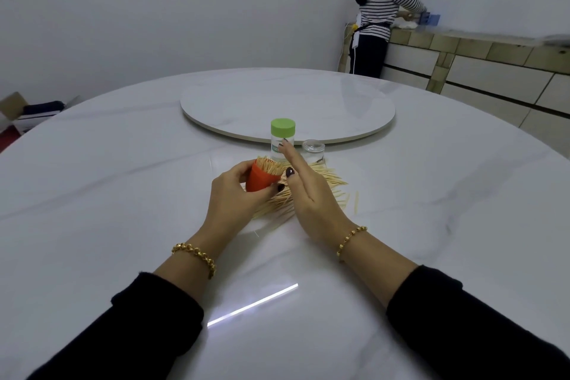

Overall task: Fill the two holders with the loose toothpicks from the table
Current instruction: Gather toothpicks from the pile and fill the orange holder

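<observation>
My left hand grips an orange holder, tilted and packed with toothpicks that stick out of its mouth. My right hand hovers beside it with fingers extended straight, the fingertips near the holder's toothpick ends. A heap of loose toothpicks lies on the white table under and right of my hands. Behind stands a clear holder with a green lid, partly hidden by my right fingers. A small clear lid-like piece sits to its right.
A round white turntable lies at the table's middle, just behind the holders. A person in a striped top stands at a stone counter at the far right. A cardboard box sits on the floor at left.
</observation>
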Available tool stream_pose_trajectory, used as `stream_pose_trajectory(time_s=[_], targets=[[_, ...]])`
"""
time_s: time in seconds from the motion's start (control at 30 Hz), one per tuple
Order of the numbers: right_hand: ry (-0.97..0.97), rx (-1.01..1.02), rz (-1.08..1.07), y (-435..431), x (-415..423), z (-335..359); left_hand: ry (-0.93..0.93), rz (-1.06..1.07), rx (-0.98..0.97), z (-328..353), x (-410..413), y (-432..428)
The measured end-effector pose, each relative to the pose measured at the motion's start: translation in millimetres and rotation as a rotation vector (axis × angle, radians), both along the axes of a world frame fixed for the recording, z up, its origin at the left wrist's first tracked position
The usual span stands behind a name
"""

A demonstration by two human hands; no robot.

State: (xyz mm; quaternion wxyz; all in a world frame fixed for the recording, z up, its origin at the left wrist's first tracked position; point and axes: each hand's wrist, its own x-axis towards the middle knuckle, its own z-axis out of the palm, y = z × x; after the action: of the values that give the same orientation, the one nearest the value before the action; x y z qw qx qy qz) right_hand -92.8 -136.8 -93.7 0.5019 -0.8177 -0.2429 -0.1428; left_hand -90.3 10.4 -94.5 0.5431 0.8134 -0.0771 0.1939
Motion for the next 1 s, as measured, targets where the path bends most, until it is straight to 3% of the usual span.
stream_pose_trajectory(time_s=[0.17,0.3,0.43,0.73,1.0], targets=[[0.041,-0.016,0.025,4.1,-5.6,-1.5,0.033,-0.041,0.024,0.9,-3.4,-1.3],[-0.085,-0.120,0.040,8.2,-10.1,0.9,0.042,-0.076,0.052,2.2,-6.6,-3.5],[-0.143,-0.321,-0.066,1.3,1.5,-0.7,0.047,-0.111,0.039,1.4,-5.7,-4.2],[-0.083,-0.140,-0.301,-34.9,54.5,-2.9,0.016,-0.068,0.032,-6.7,6.3,-5.1],[0.038,-0.353,-0.464,-64.2,109.9,-14.8,-0.058,-0.039,0.084,-9.3,20.6,-10.3]])
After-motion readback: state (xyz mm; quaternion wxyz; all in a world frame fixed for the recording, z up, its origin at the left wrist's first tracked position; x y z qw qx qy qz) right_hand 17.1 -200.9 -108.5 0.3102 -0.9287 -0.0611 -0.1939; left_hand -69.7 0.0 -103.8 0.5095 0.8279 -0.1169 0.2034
